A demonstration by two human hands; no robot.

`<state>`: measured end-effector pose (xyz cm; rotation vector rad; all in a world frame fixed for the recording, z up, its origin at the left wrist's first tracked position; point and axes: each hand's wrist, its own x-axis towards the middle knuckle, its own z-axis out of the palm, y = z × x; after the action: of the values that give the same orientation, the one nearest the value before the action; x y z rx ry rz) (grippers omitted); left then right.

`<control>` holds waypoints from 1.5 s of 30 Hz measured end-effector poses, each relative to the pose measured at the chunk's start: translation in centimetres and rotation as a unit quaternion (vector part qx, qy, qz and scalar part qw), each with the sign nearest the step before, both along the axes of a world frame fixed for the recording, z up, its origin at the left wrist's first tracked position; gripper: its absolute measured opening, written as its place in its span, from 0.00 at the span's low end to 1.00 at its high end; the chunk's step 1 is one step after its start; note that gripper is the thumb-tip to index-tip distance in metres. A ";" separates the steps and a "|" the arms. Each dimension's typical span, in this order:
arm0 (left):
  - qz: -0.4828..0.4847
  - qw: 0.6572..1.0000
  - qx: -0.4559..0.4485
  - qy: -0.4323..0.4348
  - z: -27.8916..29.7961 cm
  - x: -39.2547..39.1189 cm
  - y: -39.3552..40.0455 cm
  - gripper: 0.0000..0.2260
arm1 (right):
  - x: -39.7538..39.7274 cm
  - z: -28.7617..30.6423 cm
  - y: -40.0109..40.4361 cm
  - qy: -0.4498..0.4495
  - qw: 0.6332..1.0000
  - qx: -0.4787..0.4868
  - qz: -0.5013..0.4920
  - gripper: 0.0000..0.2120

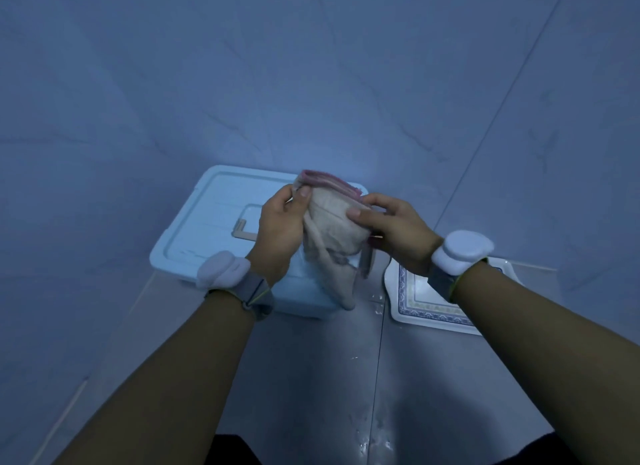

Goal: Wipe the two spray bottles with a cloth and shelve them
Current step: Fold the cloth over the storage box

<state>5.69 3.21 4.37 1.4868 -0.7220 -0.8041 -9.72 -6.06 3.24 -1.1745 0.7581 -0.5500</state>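
A beige cloth [332,236] with a pink-striped edge hangs between both hands in the middle of the view, above a light blue storage box. My left hand [280,229] pinches its upper left corner. My right hand [394,229] grips its right side, fingers pressed into the fabric. The cloth's lower end droops down in front of the box. I cannot tell whether anything is wrapped inside the cloth. No spray bottle and no shelf show in the view.
The light blue lidded box [214,218] stands on the grey tiled floor against the tiled wall. A white tray with a blue patterned border [415,301] lies on the floor to its right. Water drops spot the floor tiles.
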 end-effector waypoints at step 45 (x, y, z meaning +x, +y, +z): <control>-0.112 0.993 0.030 -0.033 5.8 -0.4 0.8 0.25 | -0.1 5.2 -0.6 0.034 0.972 -0.222 -0.073 0.05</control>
<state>5.27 4.02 10.18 1.5083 -0.9329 -0.9563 -9.83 -6.67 8.40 -1.5643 0.8075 -0.8339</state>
